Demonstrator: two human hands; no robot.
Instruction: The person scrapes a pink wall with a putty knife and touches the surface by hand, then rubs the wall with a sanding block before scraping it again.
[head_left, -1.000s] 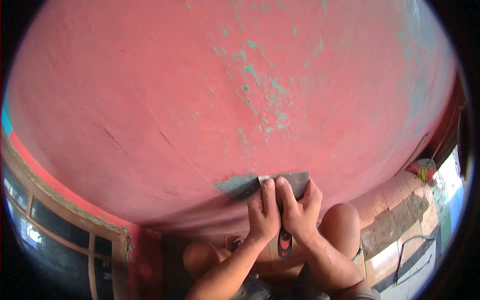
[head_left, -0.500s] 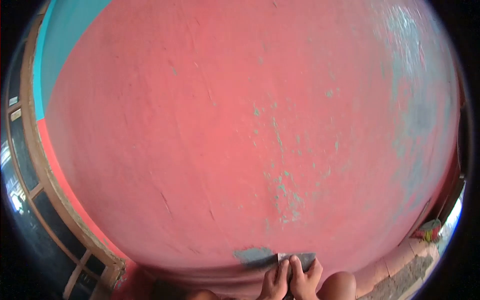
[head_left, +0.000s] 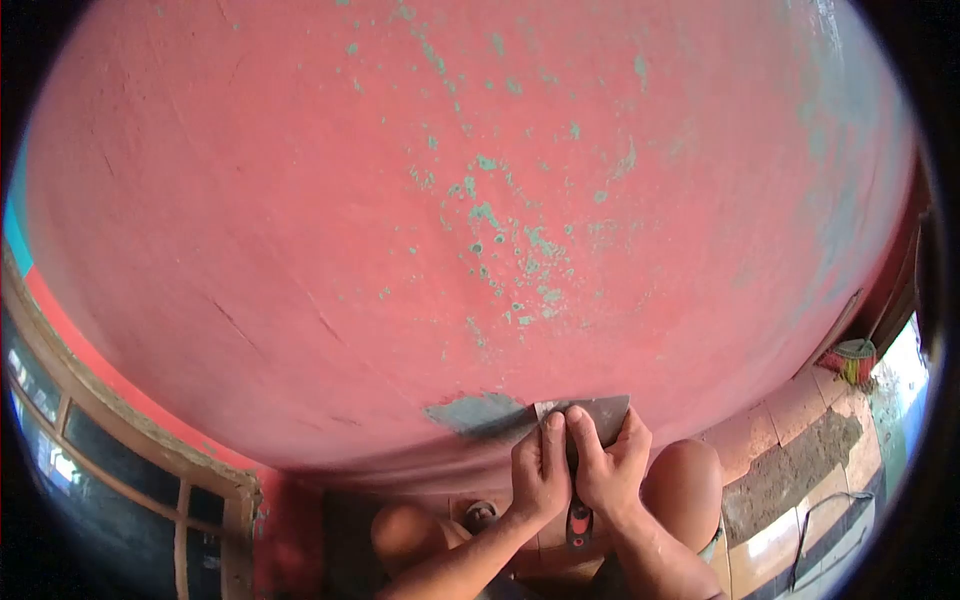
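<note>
Both hands are closed on a wide scraper with a flat metal blade and a dark handle with red parts. My left hand grips its left side, thumb pressed on the blade. On the right side, my right hand does the same, its thumb also on the metal. The blade's far edge is at the lower part of a pink wall; whether it touches cannot be made out. Just left of the blade is a grey patch without pink paint.
Green specks show through the pink paint above. A wood-framed window stands at left. Bent knees flank the arms. At right lie floor tiles, a rough cement strip and a broom head.
The view has tilted down and shifted right, bringing forearms, knees and floor into sight. Both hands remain on the scraper, beside the grey patch.
</note>
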